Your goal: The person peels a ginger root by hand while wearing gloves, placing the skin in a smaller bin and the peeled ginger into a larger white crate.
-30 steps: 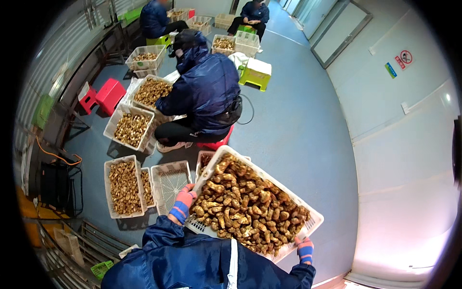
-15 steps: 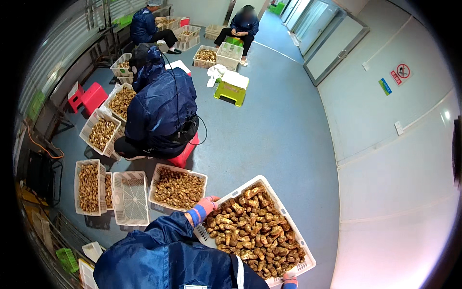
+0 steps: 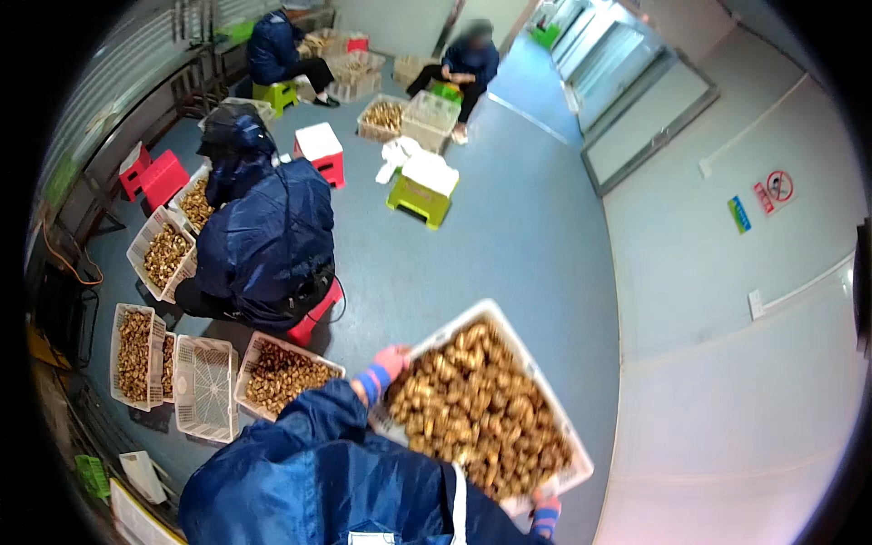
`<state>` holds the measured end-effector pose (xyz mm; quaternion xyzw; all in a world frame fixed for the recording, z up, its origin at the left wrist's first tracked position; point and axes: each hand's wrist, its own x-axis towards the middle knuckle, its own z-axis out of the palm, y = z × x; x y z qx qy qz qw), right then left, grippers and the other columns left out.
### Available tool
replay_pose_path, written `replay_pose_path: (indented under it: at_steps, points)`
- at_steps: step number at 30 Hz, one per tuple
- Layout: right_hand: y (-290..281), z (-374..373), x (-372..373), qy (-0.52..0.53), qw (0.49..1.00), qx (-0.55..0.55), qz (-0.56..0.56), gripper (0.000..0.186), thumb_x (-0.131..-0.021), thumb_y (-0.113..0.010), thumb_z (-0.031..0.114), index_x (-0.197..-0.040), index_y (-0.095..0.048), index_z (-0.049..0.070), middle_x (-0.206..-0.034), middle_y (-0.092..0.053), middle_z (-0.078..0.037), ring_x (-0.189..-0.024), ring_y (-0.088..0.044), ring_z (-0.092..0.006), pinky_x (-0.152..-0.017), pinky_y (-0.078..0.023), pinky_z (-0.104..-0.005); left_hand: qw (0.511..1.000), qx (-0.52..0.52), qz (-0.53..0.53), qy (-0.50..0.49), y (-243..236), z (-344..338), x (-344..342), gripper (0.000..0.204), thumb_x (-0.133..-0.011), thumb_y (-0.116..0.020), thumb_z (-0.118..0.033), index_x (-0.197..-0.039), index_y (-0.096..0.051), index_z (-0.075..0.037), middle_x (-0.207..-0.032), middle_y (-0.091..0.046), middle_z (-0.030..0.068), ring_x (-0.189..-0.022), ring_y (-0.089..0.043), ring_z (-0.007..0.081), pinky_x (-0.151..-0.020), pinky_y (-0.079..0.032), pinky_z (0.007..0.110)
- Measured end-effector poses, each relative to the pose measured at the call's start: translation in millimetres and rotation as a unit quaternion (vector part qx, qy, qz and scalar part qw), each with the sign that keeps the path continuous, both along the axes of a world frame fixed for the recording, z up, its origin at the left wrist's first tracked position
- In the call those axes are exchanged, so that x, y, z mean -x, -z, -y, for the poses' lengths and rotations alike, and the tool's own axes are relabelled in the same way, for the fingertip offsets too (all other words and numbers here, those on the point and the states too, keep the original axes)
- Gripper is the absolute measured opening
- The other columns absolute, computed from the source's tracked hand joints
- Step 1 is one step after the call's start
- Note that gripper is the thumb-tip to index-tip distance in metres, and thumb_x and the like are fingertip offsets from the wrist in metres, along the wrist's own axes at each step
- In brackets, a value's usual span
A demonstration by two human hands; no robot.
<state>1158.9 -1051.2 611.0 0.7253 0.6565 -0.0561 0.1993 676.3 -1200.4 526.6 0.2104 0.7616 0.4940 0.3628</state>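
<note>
Gripping the left end of a white crate (image 3: 537, 382) with the left hand (image 3: 391, 361), fingers folded tight on the rim. Clasping the opposite end with the right hand (image 3: 547, 510), mostly tucked behind the edge; impossible to tell how far those fingers curl. Carrying between both sets of fingers a heap of brown mushrooms (image 3: 481, 413): probably heavy overall, stiff in the crate walls, firm yet easily bruised and loose on top. Best held by both short-end rims, near level, never pressing on the heap.

Outward now, left of the left fingers: near, a filled crate (image 3: 251, 401), then a ribbed-bottom crate (image 3: 207, 391), both on the floor. Ahead and left of those fingers, a seated co-worker (image 3: 263, 227); farther ahead, a green stool (image 3: 420, 202).

Compared with half a second ago: same two-handed grip, but now showing crates and co-worker farther left, and a white-topped red stool (image 3: 320, 154) more fully.
</note>
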Motion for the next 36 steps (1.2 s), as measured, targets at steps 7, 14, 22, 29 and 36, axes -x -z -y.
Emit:
replay_pose_path:
  at_steps: [7,14,22,29,36]
  points:
    - [-22,19,25,0.044,0.920,-0.095,-0.379,0.042,-0.069,-0.071,0.026,-0.099,-0.058,0.000,-0.088,-0.064,-0.012,-0.077,-0.060,-0.0189,-0.072,-0.046,-0.0311,0.975,-0.092,0.194,-0.049,-35,41,14,0.048,-0.060,-0.050,-0.007,-0.107,-0.057,-0.003,-0.086,-0.060,0.0085,-0.078,-0.053,0.0169,-0.071,-0.042,0.025]
    - [3,-31,-1,0.011,0.903,-0.124,-0.411,0.035,-0.071,-0.068,0.024,-0.098,-0.059,0.003,-0.076,-0.063,-0.006,-0.056,-0.056,-0.0142,-0.047,-0.044,-0.0282,0.960,-0.165,0.212,-0.075,-30,40,-18,0.050,-0.059,-0.047,-0.006,-0.108,-0.056,-0.003,-0.085,-0.059,0.0066,-0.076,-0.052,0.0152,-0.069,-0.041,0.024]
    - [-18,-57,27,-0.079,0.921,-0.013,-0.382,0.030,-0.073,-0.065,0.025,-0.094,-0.059,0.004,-0.062,-0.060,-0.005,-0.038,-0.048,-0.0126,-0.034,-0.035,-0.0264,0.921,-0.250,0.245,-0.171,13,117,-66,0.051,-0.063,-0.047,-0.009,-0.112,-0.052,0.001,-0.096,-0.059,0.0087,-0.085,-0.053,0.0166,-0.078,-0.041,0.024]
    - [17,-105,19,-0.107,0.892,0.008,-0.439,0.032,-0.073,-0.066,0.024,-0.097,-0.056,0.005,-0.059,-0.057,-0.007,-0.031,-0.043,-0.0155,-0.028,-0.032,-0.0294,0.953,-0.181,0.100,-0.222,12,95,-84,0.042,-0.066,-0.053,-0.015,-0.105,-0.059,-0.004,-0.081,-0.060,0.0057,-0.070,-0.051,0.0136,-0.066,-0.042,0.025]
    - [70,-52,-29,-0.001,0.868,-0.006,-0.496,0.030,-0.073,-0.065,0.024,-0.085,-0.051,0.001,-0.048,-0.052,-0.012,-0.032,-0.047,-0.0215,-0.029,-0.036,-0.0329,0.978,-0.138,-0.027,-0.157,-44,82,-83,0.038,-0.071,-0.057,-0.018,-0.107,-0.056,-0.004,-0.092,-0.061,0.0169,-0.086,-0.058,0.0266,-0.076,-0.044,0.033]
